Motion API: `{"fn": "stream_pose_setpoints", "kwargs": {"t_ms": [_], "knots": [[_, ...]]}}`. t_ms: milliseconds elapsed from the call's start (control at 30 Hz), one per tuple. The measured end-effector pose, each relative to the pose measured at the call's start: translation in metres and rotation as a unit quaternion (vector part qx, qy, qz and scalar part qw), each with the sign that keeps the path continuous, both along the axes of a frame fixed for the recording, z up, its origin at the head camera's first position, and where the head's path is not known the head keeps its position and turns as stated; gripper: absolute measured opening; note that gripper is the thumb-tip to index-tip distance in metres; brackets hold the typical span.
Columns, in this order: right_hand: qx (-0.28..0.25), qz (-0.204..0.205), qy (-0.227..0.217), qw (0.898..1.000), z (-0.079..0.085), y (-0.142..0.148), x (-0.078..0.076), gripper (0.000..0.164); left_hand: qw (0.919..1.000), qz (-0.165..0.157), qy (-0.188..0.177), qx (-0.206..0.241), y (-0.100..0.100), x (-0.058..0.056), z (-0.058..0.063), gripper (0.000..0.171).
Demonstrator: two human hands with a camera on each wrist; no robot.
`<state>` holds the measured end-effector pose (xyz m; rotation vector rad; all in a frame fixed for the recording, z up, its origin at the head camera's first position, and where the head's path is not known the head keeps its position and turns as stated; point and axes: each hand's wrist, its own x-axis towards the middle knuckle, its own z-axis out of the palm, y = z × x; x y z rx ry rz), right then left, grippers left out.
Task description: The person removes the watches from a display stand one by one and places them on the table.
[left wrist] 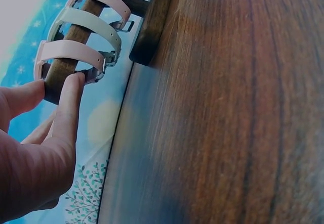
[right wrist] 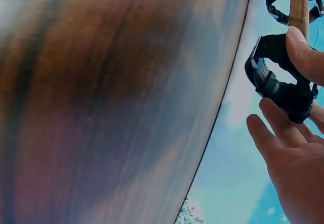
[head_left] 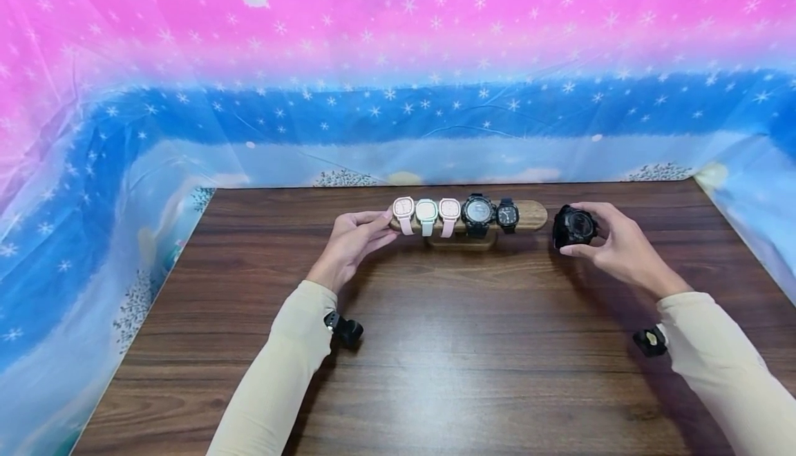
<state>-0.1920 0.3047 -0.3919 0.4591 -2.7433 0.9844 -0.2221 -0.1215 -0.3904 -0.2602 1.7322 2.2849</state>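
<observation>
A wooden watch stand (head_left: pixel 531 215) carries a row of watches on its bar: a pink watch (head_left: pixel 403 209), a mint green watch (head_left: pixel 426 211), another pink watch (head_left: pixel 449 210), a large black watch (head_left: pixel 478 211) and a smaller black watch (head_left: pixel 507 215). My left hand (head_left: pixel 357 243) pinches the left end of the bar between thumb and fingers, beside the first pink strap. My right hand (head_left: pixel 624 249) holds a chunky black watch (head_left: pixel 573 226) just off the bar's right end. In the right wrist view its strap (right wrist: pixel 276 47) is buckled into a loop, apart from the bar.
The stand's base (head_left: pixel 461 240) rests on the brown wooden table (head_left: pixel 448 359) near its back edge. A patterned pink and blue cloth (head_left: pixel 398 110) hangs behind and along the sides. Each wrist wears a small black camera, the left wrist camera (head_left: pixel 346 330) and the right wrist camera (head_left: pixel 650 340).
</observation>
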Motion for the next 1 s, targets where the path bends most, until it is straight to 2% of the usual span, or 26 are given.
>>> {"fn": "stream_pose_setpoints", "kwargs": {"t_ms": [133, 367, 600, 1000], "knots": [[0.003, -0.014, -0.015, 1.000, -0.001, 0.001, 0.008, 0.072, 1.0000, -0.003, -0.001, -0.003, 0.000, 0.001, 0.000, 0.035], [0.023, -0.013, -0.003, 1.000, 0.000, -0.002, 0.022, 0.073, 1.0000, -0.002, 0.000, -0.003, -0.001, 0.000, 0.000, 0.036], [0.011, -0.019, -0.024, 0.999, 0.000, -0.015, 0.033, 0.072, 1.0000, -0.002, 0.000, 0.000, -0.001, 0.000, 0.000, 0.036], [-0.023, 0.036, -0.013, 0.999, -0.003, -0.047, 0.044, 0.066, 0.9999, -0.009, 0.004, 0.006, 0.000, 0.000, 0.000, 0.036]]}}
